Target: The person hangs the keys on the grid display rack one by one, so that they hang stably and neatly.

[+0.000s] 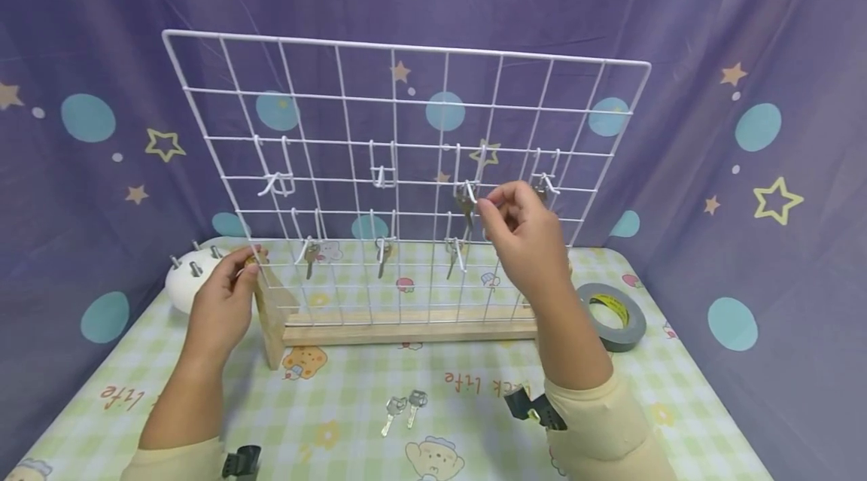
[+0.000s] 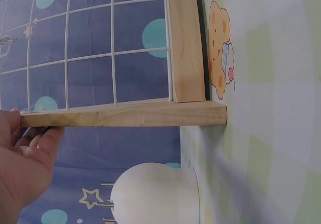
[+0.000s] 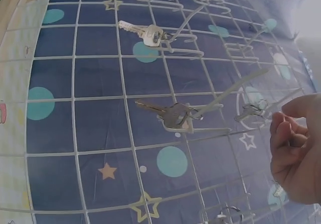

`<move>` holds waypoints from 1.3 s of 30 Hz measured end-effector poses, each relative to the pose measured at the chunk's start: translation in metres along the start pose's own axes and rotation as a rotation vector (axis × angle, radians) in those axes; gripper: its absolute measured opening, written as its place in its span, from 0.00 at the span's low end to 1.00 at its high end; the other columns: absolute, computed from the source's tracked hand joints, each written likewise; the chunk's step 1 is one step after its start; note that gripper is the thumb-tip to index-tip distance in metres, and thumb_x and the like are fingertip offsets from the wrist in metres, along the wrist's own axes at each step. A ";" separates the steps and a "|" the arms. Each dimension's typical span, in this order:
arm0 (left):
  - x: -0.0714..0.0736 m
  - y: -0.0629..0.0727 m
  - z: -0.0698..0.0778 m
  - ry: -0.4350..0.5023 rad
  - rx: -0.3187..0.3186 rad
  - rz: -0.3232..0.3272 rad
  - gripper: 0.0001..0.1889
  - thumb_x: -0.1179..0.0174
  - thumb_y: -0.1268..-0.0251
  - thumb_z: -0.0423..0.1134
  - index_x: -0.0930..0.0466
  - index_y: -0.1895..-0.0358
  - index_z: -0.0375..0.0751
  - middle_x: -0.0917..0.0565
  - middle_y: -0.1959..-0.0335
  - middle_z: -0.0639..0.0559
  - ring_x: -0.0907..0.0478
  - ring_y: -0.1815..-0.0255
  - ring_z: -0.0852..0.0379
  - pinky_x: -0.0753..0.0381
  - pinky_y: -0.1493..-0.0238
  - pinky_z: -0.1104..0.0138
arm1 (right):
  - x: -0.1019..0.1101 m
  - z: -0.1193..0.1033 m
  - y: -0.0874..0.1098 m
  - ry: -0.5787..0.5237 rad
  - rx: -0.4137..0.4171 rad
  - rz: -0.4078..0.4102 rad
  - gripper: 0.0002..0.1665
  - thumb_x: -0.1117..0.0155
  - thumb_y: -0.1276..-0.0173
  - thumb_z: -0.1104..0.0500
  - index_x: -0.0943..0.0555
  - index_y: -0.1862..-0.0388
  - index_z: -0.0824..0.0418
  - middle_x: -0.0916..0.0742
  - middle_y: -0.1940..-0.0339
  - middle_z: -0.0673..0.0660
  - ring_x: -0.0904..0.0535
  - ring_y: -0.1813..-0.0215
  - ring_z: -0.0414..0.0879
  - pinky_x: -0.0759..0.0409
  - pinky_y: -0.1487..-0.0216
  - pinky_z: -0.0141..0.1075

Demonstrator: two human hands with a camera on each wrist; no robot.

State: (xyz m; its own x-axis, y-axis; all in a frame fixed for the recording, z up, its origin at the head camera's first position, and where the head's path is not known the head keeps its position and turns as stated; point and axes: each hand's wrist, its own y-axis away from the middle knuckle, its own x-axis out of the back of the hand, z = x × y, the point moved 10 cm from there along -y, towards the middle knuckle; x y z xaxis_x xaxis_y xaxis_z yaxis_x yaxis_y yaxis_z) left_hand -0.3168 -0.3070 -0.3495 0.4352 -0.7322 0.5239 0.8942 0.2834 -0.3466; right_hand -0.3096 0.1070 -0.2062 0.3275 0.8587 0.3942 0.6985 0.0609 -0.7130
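A white wire grid [image 1: 406, 49] stands on a wooden base [image 1: 420, 333], with several white hooks on it. My left hand [image 1: 220, 308] grips the upper end of the wooden side leg [image 2: 145, 114], thumb toward me. At the upper row my right hand [image 1: 531, 240] has its fingers bent, thumb and fingertips close together beside a hook's tip. A key [image 1: 465, 199] hangs on that hook by a ring, just left of the fingertips; I cannot tell whether they pinch anything. Another key [image 1: 539, 189] hangs on the hook behind this hand.
Below hang a left key [image 1: 311, 251], a middle key [image 1: 382, 251] and a right key [image 1: 453, 255]. Two loose keys [image 1: 394, 407] lie on the checked cloth in front. Grey tape [image 1: 634, 327] lies right; a white rounded object [image 1: 181, 289] with metal pegs stands left.
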 end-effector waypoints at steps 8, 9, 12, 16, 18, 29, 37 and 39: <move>0.002 0.000 0.002 0.017 -0.015 0.007 0.23 0.57 0.21 0.51 0.30 0.31 0.49 0.23 0.34 0.49 0.31 0.41 0.76 0.31 0.44 0.87 | 0.014 -0.054 0.044 -0.422 0.487 -0.015 0.03 0.41 0.32 0.69 0.23 0.64 0.70 0.23 0.83 0.51 0.34 0.82 0.35 0.37 0.85 0.22; 0.002 0.000 0.002 0.017 -0.019 0.009 0.22 0.57 0.21 0.51 0.30 0.31 0.49 0.23 0.34 0.49 0.32 0.42 0.78 0.31 0.44 0.87 | 0.008 -0.059 0.049 -0.440 0.517 -0.083 0.03 0.41 0.32 0.68 0.23 0.64 0.69 0.23 0.82 0.51 0.34 0.82 0.35 0.36 0.84 0.21; 0.002 0.000 0.003 0.019 -0.024 0.012 0.22 0.57 0.21 0.51 0.30 0.31 0.49 0.23 0.35 0.49 0.32 0.43 0.80 0.31 0.45 0.88 | -0.027 -0.061 0.066 -0.363 0.484 -0.362 0.04 0.42 0.27 0.60 0.22 0.62 0.60 0.21 0.78 0.45 0.33 0.79 0.32 0.34 0.81 0.21; 0.002 0.001 0.002 0.014 -0.018 0.007 0.23 0.57 0.21 0.51 0.30 0.31 0.50 0.23 0.34 0.49 0.33 0.43 0.79 0.31 0.45 0.87 | -0.091 -0.028 0.093 -0.119 0.253 -0.761 0.05 0.43 0.25 0.49 0.22 0.61 0.46 0.20 0.76 0.38 0.31 0.77 0.31 0.29 0.77 0.24; 0.002 0.001 0.001 0.009 -0.011 0.001 0.23 0.57 0.21 0.52 0.31 0.30 0.51 0.23 0.34 0.49 0.32 0.41 0.77 0.30 0.43 0.85 | -0.117 -0.004 0.108 -0.011 0.134 -0.903 0.06 0.42 0.26 0.46 0.21 0.60 0.44 0.20 0.76 0.37 0.30 0.77 0.32 0.27 0.75 0.26; 0.000 0.001 -0.002 -0.015 0.000 -0.006 0.24 0.58 0.21 0.53 0.32 0.30 0.51 0.24 0.33 0.49 0.29 0.35 0.62 0.29 0.40 0.82 | -0.174 0.074 0.162 0.362 -0.129 -1.212 0.11 0.32 0.36 0.42 0.23 0.66 0.45 0.20 0.73 0.39 0.24 0.74 0.36 0.24 0.69 0.32; 0.000 0.001 0.001 -0.011 -0.008 -0.006 0.23 0.58 0.21 0.53 0.31 0.30 0.51 0.24 0.33 0.50 0.30 0.36 0.67 0.29 0.40 0.82 | -0.190 0.088 0.181 0.606 -0.075 -1.268 0.17 0.27 0.45 0.41 0.23 0.76 0.48 0.22 0.79 0.41 0.27 0.75 0.39 0.27 0.72 0.32; 0.000 0.001 0.001 -0.014 -0.007 -0.007 0.24 0.58 0.21 0.53 0.31 0.30 0.51 0.24 0.33 0.49 0.30 0.36 0.65 0.29 0.40 0.82 | -0.193 0.089 0.184 0.643 -0.048 -1.274 0.18 0.26 0.47 0.41 0.24 0.78 0.48 0.22 0.80 0.42 0.28 0.75 0.40 0.28 0.71 0.32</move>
State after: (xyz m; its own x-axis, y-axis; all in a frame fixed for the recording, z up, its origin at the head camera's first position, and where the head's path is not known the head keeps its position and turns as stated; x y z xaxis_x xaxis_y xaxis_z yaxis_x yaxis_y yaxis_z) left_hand -0.3159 -0.3061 -0.3489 0.4303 -0.7254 0.5373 0.8965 0.2738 -0.3483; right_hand -0.3009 -0.0022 -0.4648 -0.3118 -0.1450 0.9390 0.7461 0.5746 0.3364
